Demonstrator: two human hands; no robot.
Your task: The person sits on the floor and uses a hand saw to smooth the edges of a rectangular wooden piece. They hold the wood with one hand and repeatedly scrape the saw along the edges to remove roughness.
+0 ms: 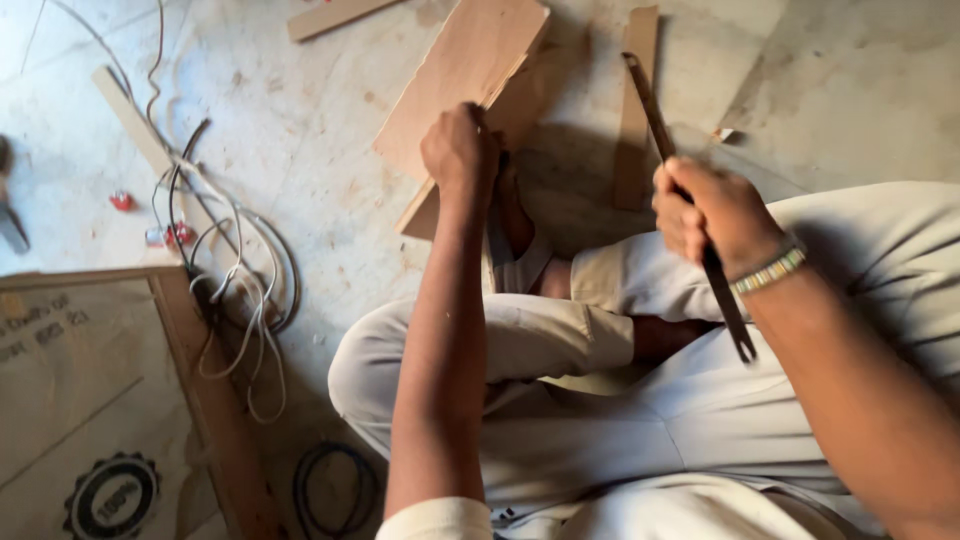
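Steadying a plywood board (462, 75) on the concrete floor (300, 150) at twelve o'clock.
Its near edge is gripped by the left hand (458, 150); a dark pry bar (690, 215), at two o'clock, is clenched in the right hand (710, 215) and is best kept low.

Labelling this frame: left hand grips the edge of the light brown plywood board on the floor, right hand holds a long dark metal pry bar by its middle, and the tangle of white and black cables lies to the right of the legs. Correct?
One slip: in the head view the tangle of white and black cables lies to the left of the legs, not the right. The left hand does grip the light brown plywood board, and the right hand holds the long dark metal pry bar.
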